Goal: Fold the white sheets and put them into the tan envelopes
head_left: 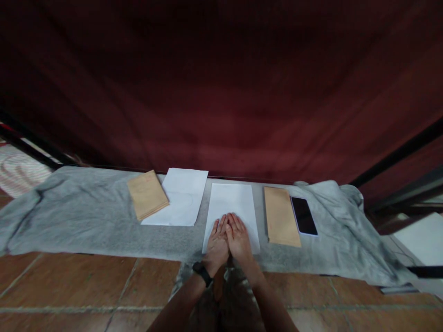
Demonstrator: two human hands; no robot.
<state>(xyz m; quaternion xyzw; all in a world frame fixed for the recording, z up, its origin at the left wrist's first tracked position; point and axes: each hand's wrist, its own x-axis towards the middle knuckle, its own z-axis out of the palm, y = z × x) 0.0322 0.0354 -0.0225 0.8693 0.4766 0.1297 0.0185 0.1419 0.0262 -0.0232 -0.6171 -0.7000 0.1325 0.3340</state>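
Observation:
My left hand (217, 243) and my right hand (239, 239) lie flat side by side, fingers stretched out, on the near half of a white sheet of paper (232, 200). They hold nothing. A black watch is on my left wrist. To the right of the sheet lies a brown envelope (281, 216), and beside it a dark phone (303, 216). To the left, another white sheet (180, 203) lies partly under a stack of brown envelopes (147, 194).
Everything rests on a grey cloth (86, 216) spread over a reddish tiled floor (86, 286). A dark red curtain (221, 92) hangs behind. A white panel (422, 240) sits at the far right.

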